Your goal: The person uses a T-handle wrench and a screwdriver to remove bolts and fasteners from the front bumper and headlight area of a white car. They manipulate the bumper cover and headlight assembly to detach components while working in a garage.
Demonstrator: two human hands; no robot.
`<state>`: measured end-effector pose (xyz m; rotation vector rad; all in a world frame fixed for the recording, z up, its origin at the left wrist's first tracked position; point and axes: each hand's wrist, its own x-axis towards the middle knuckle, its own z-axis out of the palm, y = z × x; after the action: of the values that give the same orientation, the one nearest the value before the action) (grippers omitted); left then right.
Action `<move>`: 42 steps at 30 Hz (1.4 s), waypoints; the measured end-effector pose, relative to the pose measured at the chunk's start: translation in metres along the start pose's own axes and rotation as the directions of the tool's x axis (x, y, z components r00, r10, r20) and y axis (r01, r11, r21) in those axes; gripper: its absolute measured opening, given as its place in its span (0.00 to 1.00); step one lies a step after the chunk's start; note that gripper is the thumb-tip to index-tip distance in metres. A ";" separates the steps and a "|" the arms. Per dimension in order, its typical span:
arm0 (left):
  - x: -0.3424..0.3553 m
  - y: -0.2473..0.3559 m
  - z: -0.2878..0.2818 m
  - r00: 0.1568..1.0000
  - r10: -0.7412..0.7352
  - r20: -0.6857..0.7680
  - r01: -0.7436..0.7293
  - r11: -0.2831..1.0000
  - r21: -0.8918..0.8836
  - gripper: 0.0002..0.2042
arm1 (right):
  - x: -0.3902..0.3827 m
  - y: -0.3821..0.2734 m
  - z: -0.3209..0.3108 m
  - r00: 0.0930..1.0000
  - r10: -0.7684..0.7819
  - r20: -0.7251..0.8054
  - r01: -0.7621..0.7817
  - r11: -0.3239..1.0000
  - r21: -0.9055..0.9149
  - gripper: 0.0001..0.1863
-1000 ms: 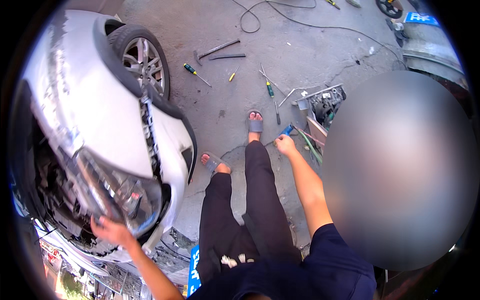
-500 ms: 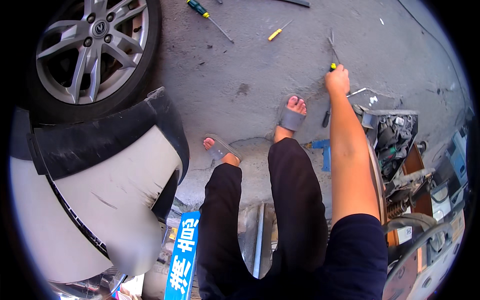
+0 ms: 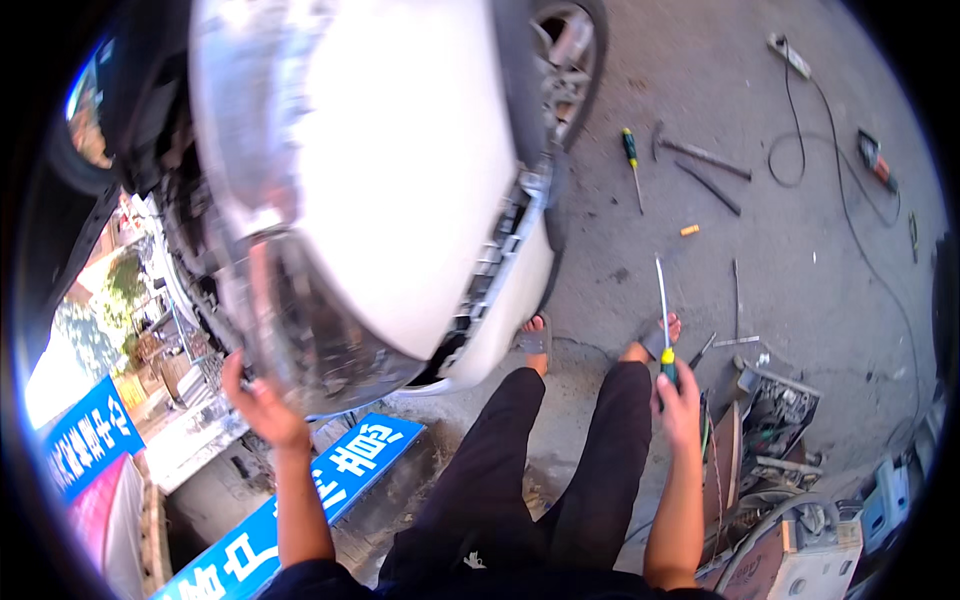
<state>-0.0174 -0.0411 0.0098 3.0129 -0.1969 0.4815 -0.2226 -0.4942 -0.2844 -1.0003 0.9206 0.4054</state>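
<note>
My right hand [image 3: 680, 402] is wrapped round the dark handle of a screwdriver [image 3: 667, 356]. Its yellow collar and long bright shaft point away from me, above my right foot. My left hand [image 3: 268, 408] is raised with its fingers apart, beside the lower edge of a car's headlight [image 3: 315, 330]. Whether the fingertips touch the car I cannot tell. A white fender [image 3: 400, 170] curves up from the headlight, blurred in part, with a gap and a row of clips along the bumper seam [image 3: 485, 275].
A wheel [image 3: 565, 70] stands beyond the fender. On the concrete lie a green screwdriver [image 3: 632, 160], a hammer [image 3: 705, 157], a dark bar [image 3: 708, 188], a power strip [image 3: 789, 55] and a corded power tool [image 3: 877, 160]. Old parts [image 3: 785, 410] are piled right; a blue sign [image 3: 345, 460] lies left.
My view has swung left toward the car's front. My right hand, low by the floor before, has come back with the screwdriver lifted. My left hand has come into view by the headlight.
</note>
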 end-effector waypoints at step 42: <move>0.020 0.028 0.003 0.996 0.040 -0.078 -0.056 0.976 -0.211 0.16 | -0.164 -0.266 0.295 0.923 -0.292 0.252 0.369 0.857 -0.359 0.21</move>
<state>-0.0014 -0.0718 0.0146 2.7816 -0.2963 0.5373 0.0006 -0.3602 0.0578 -1.4461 0.4803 0.3950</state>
